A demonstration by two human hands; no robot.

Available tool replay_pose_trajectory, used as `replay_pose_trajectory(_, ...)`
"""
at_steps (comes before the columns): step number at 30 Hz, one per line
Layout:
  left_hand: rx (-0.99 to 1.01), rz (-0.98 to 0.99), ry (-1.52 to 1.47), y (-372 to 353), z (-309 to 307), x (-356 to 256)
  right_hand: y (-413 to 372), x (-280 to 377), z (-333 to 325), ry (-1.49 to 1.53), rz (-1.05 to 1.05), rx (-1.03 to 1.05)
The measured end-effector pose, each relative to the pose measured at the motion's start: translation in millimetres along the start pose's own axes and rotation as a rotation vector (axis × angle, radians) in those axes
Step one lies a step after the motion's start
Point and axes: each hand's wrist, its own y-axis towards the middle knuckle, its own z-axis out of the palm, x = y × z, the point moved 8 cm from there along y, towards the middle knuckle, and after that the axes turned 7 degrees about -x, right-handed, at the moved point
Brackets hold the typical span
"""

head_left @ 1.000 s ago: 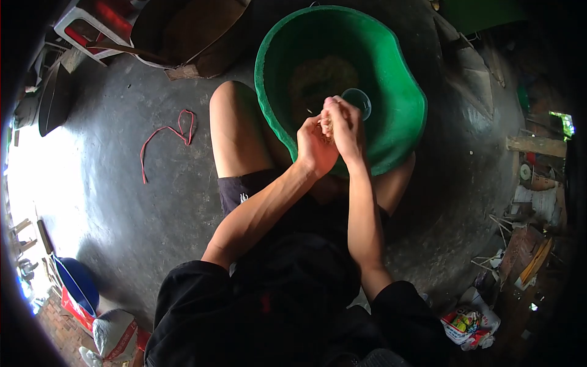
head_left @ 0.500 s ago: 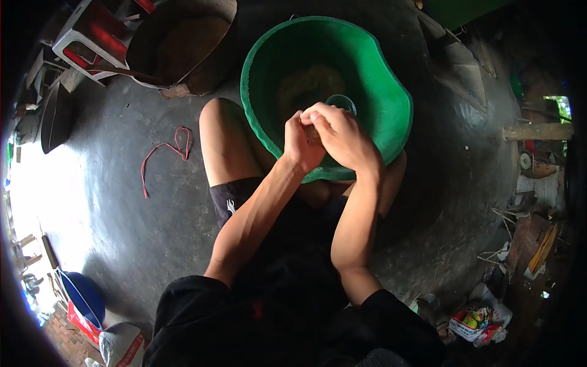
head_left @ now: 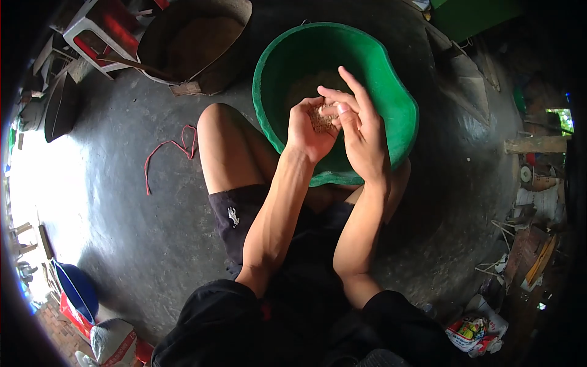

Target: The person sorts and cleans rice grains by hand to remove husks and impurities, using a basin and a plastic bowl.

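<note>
My left hand (head_left: 306, 137) is cupped palm up over the green basin (head_left: 397, 98), with a small heap of light brown grain (head_left: 322, 121) in it. My right hand (head_left: 369, 140) is just to its right, fingers spread and pointing up and away. Its bent lower fingers reach over the grain at the edge of my left palm. A darker patch of grain (head_left: 304, 87) shows at the bottom of the basin, partly hidden behind my hands. The basin stands between my knees.
A large dark pan (head_left: 241, 46) with brown contents stands at the upper left, beside a red and grey stool (head_left: 92, 27). A pink cord (head_left: 160, 145) lies on the floor. To the lower left is a blue basin (head_left: 78, 290); bags and wood pieces line the right side.
My right hand has lifted off my left hand and spread its fingers, uncovering the grain. The left palm has opened more. The whole view has shifted slightly.
</note>
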Motion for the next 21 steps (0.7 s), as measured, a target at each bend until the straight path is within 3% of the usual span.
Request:
replay_pose_trajectory(2, 0.053, -0.002, 0.060, -7.0, 15.6, 0.3, -1.3, -8.1, -5.2, 0.038, 0.037, -0.083)
replay_pose_trajectory(3, 0.448, -0.163, -0.004, -6.1, 27.5, 2.4, -0.7, -6.7, -7.7, 0.063, 0.027, -0.132)
replay_pose_trajectory(6, 0.620, -0.180, -0.033, -6.4, 36.7, 4.6, -2.3, 0.5, -10.7, 0.056, 0.081, -0.111)
replay_pose_trajectory(7, 0.124, 0.047, 0.065, -16.6, 42.9, 3.8, -3.5, 1.3, -12.8, 0.083, 0.043, -0.159)
replay_pose_trajectory(8, 0.126, 0.046, 0.064, -21.1, 48.7, 10.2, -3.6, 0.6, -14.1, 0.081, 0.042, -0.159)
replay_pose_trajectory(10, 0.024, 0.094, -0.098, -22.1, 45.9, 10.1, -3.1, 21.5, -12.0, -0.104, -0.174, -0.126)
replay_pose_trajectory(12, 0.024, 0.121, -0.080, -20.6, 42.8, 10.3, -5.4, 24.1, -12.9, -0.184, -0.166, -0.116)
replay_pose_trajectory(14, 0.128, 0.113, -0.037, -20.1, 46.1, 11.7, -7.7, 24.6, -11.8, -0.083, -0.233, -0.102)
replay_pose_trajectory(16, 0.050, 0.118, -0.013, -27.3, 46.6, 11.1, -7.7, 31.6, -12.5, -0.041, -0.199, -0.092)
replay_pose_trajectory(18, 0.402, -0.083, -0.138, -34.9, 67.9, 20.0, -9.5, 41.8, -17.0, -0.054, -0.271, -0.117)
replay_pose_trajectory(19, 0.486, -0.126, -0.135, -38.8, 73.1, 21.4, -10.6, 37.9, -16.7, 0.077, -0.199, -0.122)
replay_pose_trajectory(20, 0.471, -0.130, -0.140, -38.3, 71.5, 24.1, -10.9, 34.7, -19.1, 0.078, -0.183, -0.123)
replay_pose_trajectory(21, 0.330, -0.067, -0.089, -34.5, 66.2, 23.8, -9.8, 37.8, -18.3, -0.045, -0.290, -0.083)
